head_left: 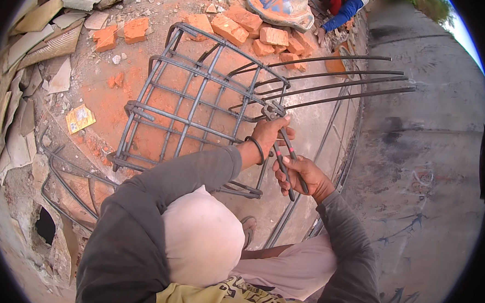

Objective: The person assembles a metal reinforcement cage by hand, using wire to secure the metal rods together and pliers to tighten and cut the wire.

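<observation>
A cage of steel reinforcing bars point(203, 87) lies before me, its bars crossing in a grid. At its right end, dark pincers point(274, 110) have their jaws against a bar crossing. My right hand point(305, 177) is closed round the long handles, which stand slightly apart. My left hand point(269, 135) is right below the jaws, its fingers curled in beside the cage's end bars. What those fingers grip is hidden. Several long bar ends point(349, 94) stick out from the cage to the right. A dark band circles my left wrist.
Broken orange bricks point(229, 29) lie beyond the cage, near a worn basin-like piece point(280, 5). Another person's blue sleeve point(344, 15) reaches in at the top. A grey wall point(423, 161) rises on the right. Broken sheets point(34, 47) pile up at left, above bent bars point(68, 183).
</observation>
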{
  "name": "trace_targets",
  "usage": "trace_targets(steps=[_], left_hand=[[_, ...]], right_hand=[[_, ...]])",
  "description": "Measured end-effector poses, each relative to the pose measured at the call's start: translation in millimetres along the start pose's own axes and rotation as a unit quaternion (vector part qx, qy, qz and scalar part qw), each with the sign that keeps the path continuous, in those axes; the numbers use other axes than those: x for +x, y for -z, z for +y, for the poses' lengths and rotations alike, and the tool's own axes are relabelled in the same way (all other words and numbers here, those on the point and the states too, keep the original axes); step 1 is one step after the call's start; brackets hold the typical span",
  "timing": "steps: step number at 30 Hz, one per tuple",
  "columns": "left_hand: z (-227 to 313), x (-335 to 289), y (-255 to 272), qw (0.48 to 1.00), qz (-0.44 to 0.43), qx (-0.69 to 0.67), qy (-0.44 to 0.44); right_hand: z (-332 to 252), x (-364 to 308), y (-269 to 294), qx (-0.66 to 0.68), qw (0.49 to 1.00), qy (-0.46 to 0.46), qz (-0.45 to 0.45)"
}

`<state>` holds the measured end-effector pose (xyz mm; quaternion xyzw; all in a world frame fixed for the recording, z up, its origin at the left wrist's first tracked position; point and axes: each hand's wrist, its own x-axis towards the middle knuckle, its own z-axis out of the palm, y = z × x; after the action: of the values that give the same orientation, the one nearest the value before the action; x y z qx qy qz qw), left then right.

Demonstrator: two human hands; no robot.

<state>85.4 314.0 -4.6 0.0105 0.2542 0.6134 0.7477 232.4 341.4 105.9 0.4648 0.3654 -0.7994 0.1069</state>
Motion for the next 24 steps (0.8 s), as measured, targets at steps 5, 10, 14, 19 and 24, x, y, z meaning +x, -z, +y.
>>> trace_targets(steps=[5, 10, 14, 19, 24], left_hand=[[24, -25, -4, 0.926, -0.078, 0.346, 0.130], [70, -36, -16, 0.808, 0.027, 0.560, -0.181], [113, -30, -58, 0.628, 0.083, 0.639, -0.437], [124, -7, -114, 0.617, 0.043, 0.718, -0.320], [138, -18, -107, 0.611, -0.039, 0.731, -0.300]], right_hand=[[15, -34, 50, -0.108, 0.992, 0.022, 0.066], [65, -52, 108, -0.078, 0.985, 0.067, 0.138], [123, -2, 131, -0.013, 0.981, 0.094, 0.170], [179, 81, 140, 0.069, 0.981, 0.125, 0.133], [207, 123, 137, 0.082, 0.986, 0.126, 0.077]])
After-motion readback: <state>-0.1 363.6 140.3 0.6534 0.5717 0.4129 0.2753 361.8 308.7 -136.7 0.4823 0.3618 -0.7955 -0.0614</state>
